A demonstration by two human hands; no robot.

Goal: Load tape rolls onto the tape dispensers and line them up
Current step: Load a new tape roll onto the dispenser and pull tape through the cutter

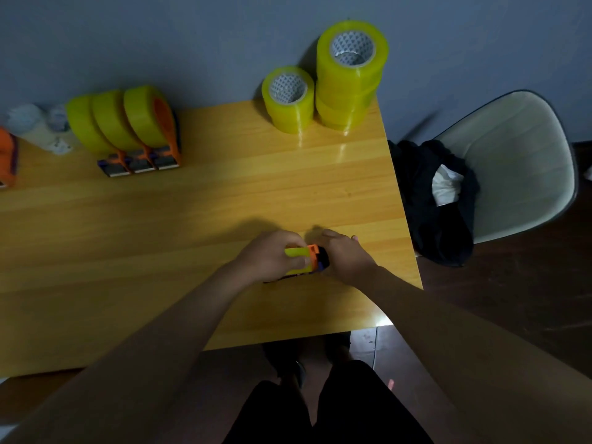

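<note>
1. A person stands at a wooden table (198, 213), seen from above; places below are given relative to this table.
2. Near the table's front edge, towards its right side, both hands work on 1 tape roll (298, 261), yellow-green, being fitted to an orange dispenser (315, 256).
3. The left hand (272, 256) has its fingers curled round the roll, thumb and fingertips clamped on its outer band.
4. The right hand (344, 254) wraps over the dispenser from the right; its fingers look bent around the body, though their tips are hidden.
5. At the table's back left, 3 loaded dispensers (141, 136) stand side by side in a row, touching, blades facing the front.
6. At the table's back right corner, spare rolls sit in 2 stacks: a short stack (288, 100) and, just beside it, a taller stack (350, 75).
7. A further orange dispenser (7, 158) shows partly at the table's left edge, beside white crumpled material too blurred to identify.
8. To the right of the table stands a pale chair (519, 161) with dark clothing (429, 203) heaped on it.
9. Handling, as a judgement: the roll looks light and stiff, with a smooth, slippery outer face and a firm cardboard core. Gripping across the width, or through the core, seems safest. The dispenser's toothed blade is best avoided; its handle is the place to hold.
</note>
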